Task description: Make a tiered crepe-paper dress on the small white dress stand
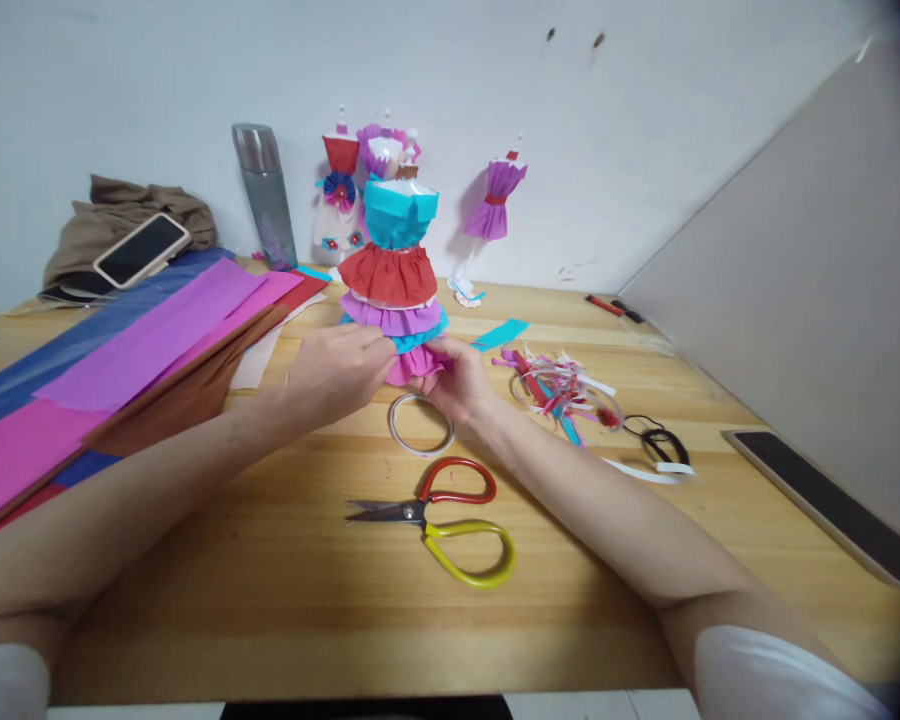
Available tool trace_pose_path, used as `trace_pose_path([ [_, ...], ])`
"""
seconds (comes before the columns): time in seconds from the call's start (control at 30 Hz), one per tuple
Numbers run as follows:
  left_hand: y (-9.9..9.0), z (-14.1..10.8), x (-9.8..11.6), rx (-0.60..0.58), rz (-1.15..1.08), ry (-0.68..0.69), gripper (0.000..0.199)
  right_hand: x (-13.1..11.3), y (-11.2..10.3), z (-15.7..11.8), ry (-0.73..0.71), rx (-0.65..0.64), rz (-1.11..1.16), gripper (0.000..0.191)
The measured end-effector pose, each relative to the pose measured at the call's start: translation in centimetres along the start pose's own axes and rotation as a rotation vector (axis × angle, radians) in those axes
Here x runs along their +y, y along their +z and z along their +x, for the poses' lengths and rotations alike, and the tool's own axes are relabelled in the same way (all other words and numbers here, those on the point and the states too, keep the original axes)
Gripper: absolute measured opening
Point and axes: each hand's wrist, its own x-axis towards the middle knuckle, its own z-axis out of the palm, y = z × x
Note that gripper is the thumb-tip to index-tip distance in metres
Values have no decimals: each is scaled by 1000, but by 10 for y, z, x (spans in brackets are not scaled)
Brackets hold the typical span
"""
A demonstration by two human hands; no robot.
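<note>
Upright on the wooden table stands a miniature dress form wearing a layered paper dress (pixel 388 275), with a turquoise top and ruffles in red, purple, turquoise and magenta. My left hand (pixel 345 365) pinches the lower ruffles from the left side. At the right, my right hand (pixel 457 378) has its fingers closed on the hem of the magenta ruffle. Fingertips of both hands are partly hidden by the paper. Just in front lies a silver ring (pixel 420 447), flat on the table. Scissors (pixel 401 512) with one red and one yellow handle rest nearer to me, blades pointing left.
Coloured paper sheets (pixel 150 350) cover the left side, with a phone (pixel 142 250) on brown cloth and a grey bottle (pixel 266 200) behind. Other dressed forms, one in a purple dress (pixel 499 200), stand along the wall. Paper scraps (pixel 551 390) lie at right, beside a black cord (pixel 667 445).
</note>
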Motion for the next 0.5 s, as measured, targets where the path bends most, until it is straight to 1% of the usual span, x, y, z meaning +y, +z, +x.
trace_pose_path([
  [0.1, 1, -4, 3, 78, 210, 196, 31, -2, 0, 0, 6, -37, -9, 6],
  [0.2, -2, -6, 7, 139, 290, 278, 31, -4, -1, -2, 9, -76, -8, 7],
  [0.3, -4, -6, 8, 106, 284, 260, 31, -4, -2, -4, -25, -113, -28, 4],
  [0.4, -2, -6, 8, 47, 252, 200, 33, -4, -3, -7, -44, -124, -65, 9],
  [0.43, -1, -6, 8, 64, 259, 201, 33, -4, -3, -8, -39, -119, -77, 12],
  [0.5, 2, -7, 9, 142, 303, 229, 32, -4, -3, -10, -21, -96, -111, 16],
])
